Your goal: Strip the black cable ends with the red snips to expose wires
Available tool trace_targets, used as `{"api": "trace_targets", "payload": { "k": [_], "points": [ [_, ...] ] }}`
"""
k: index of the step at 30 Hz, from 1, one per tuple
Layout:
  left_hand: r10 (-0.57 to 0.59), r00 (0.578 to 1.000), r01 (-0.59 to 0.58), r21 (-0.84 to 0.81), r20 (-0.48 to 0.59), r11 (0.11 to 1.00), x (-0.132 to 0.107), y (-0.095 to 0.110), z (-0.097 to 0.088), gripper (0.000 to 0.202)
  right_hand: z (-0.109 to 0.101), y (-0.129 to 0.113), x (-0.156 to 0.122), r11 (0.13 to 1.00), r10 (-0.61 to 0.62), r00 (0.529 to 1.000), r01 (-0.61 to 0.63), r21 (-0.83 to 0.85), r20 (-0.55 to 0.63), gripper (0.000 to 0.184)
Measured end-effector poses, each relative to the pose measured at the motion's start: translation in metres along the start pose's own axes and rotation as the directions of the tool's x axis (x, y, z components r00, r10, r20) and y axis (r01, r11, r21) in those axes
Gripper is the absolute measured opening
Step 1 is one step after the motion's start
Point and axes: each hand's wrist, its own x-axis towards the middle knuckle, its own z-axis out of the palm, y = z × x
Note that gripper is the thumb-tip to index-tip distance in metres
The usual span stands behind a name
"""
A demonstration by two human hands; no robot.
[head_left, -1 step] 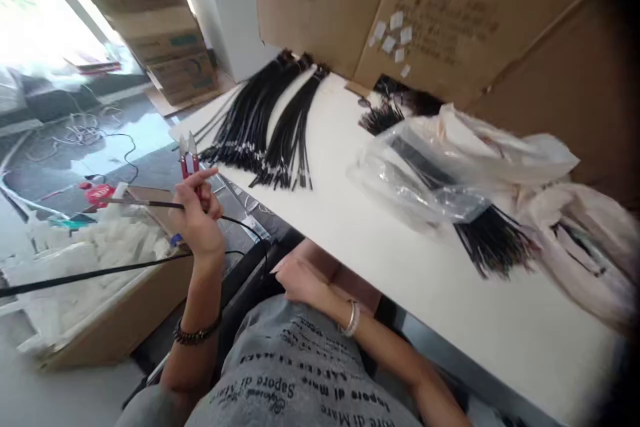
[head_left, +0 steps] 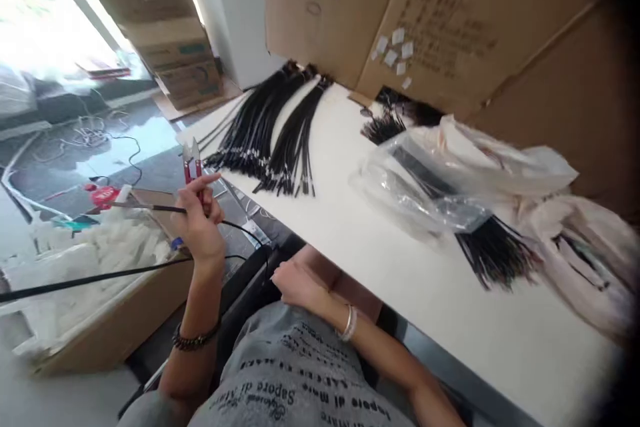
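My left hand (head_left: 200, 227) is raised off the table's left edge. It is closed on a pair of red-handled snips (head_left: 191, 163) with the blades pointing up, and on a thin black cable (head_left: 150, 208) that runs out to the left. My right hand (head_left: 296, 282) lies low on my lap under the table edge. Its fingers are curled, and what they hold is hidden. A second black cable (head_left: 100, 276) stretches left below my left wrist.
On the white table (head_left: 360, 240) lie bundles of black cables (head_left: 273, 127), a clear plastic bag (head_left: 420, 193) over more cables (head_left: 495, 250), and crumpled pale bags (head_left: 575, 240). Cardboard boxes (head_left: 400, 13) stand behind. A carton of white scraps (head_left: 100, 260) sits on the floor at left.
The view has shifted slightly, so everything sits a little lower and to the right. Both hands keep the same pose and grip.
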Motion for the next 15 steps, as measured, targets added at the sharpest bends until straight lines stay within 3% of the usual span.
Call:
{"api": "trace_targets", "payload": {
  "k": [4, 9, 12, 15],
  "points": [
    [0.031, 0.998, -0.032, -0.013, -0.057, 0.999, 0.012, 0.018, -0.016, 0.041, -0.052, -0.019, 0.046, 0.996, -0.008, 0.979, 0.026, 0.081, -0.205, 0.028],
    [0.075, 0.983, -0.071, 0.026, -0.167, 0.997, 0.025, 0.052, -0.054, 0.042, -0.100, -0.051, 0.102, 0.945, 0.147, 0.885, 0.007, 0.328, -0.442, 0.026],
    [0.088, 0.971, -0.084, 0.031, -0.223, 0.996, 0.029, 0.068, -0.073, 0.044, -0.120, -0.060, 0.135, 0.843, 0.201, 0.856, 0.097, 0.529, -0.477, 0.027],
    [0.046, 0.977, -0.047, 0.000, -0.209, 0.999, 0.030, 0.073, -0.076, 0.044, -0.141, -0.067, 0.157, 0.649, 0.177, 0.857, 0.267, 0.712, -0.483, 0.035]
  ]
}}
